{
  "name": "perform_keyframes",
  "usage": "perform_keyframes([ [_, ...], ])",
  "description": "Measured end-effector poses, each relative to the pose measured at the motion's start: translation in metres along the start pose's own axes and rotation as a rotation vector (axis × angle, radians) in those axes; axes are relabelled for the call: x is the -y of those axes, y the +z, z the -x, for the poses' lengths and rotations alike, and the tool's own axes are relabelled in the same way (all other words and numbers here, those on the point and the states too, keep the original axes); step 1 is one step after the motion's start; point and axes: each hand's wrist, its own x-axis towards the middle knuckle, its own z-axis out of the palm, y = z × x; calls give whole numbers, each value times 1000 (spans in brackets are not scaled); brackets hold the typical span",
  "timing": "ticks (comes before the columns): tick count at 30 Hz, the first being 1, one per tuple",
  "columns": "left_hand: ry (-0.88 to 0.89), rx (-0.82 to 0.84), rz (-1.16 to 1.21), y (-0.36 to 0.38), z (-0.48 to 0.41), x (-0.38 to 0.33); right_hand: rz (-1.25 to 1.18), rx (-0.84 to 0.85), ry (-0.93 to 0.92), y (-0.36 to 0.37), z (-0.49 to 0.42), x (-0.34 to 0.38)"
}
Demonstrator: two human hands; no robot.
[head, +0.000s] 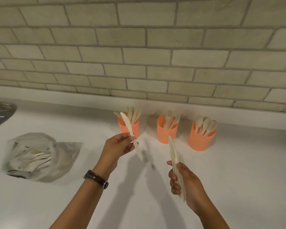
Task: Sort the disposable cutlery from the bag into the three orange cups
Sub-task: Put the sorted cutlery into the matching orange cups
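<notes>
White counter (238, 162): left hand (118, 146) pinches knife (130, 134) before knife cup (129, 128).

Open counter (73, 195) between left hand (118, 145) and right hand (185, 180). Beyond them, a row: left cup (136, 128), middle cup (167, 133), right cup (201, 139), gaps between, cutlery projecting above rims, brick wall (139, 63) behind. Left of the left hand: bag (40, 156), lying flat.

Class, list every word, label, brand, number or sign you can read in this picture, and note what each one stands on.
No text here is readable.
Plastic bag: small dark printed marks, too blurred to read.
Wristwatch: dial too small to read.
Left cup, middle cup, right cup, knife in the left hand, cutlery bundle in the right hand: no print shows.
</notes>
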Motion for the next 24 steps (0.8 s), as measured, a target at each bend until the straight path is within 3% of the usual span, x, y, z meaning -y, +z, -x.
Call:
perform_keyframes([
  [6,247,-150,-259,-35,-105,-30,-69,-120,-83,65,-31,-17],
  [13,243,-26,-617,-42,-161,3,411,-360,-388,120,-66,-17],
  [24,383,-67,-436,-107,-91,-2,610,-393,-562,172,-168,69],
])
